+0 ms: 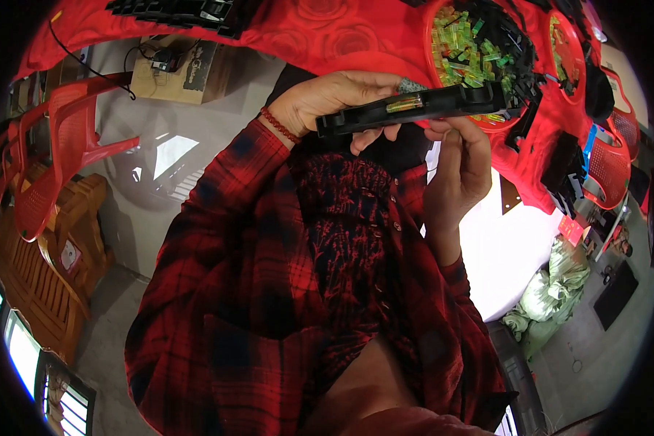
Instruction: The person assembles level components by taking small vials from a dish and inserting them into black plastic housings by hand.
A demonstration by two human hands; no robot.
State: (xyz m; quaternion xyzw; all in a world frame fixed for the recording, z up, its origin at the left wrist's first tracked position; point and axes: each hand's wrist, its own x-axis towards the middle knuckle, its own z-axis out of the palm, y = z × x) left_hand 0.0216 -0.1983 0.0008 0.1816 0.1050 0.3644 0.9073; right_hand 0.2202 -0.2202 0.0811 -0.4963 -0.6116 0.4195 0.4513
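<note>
My left hand (341, 98) grips a long black plastic bar (367, 118), which looks like a spirit level body, held across in front of my chest. A yellow-green vial (404, 105) sits in a slot near the bar's middle. Grey wrapping (410, 86) covers a fingertip of that hand. Just under the bar's right half is my right hand (461, 163), its fingers curled and the tips close together; whatever they may pinch is too small to see. Behind the bar stands a red basin (430, 54) holding many similar vials (458, 45) and small black parts (512, 43).
Red rose-patterned cloth (341, 36) covers the table. Black plastic bars (189, 13) lie at its far left, and another red basin (580, 51) stands to the right. Around are red plastic chairs (69, 138), a wooden bench (40, 269), a cardboard box (182, 73) and pale sacks (552, 291).
</note>
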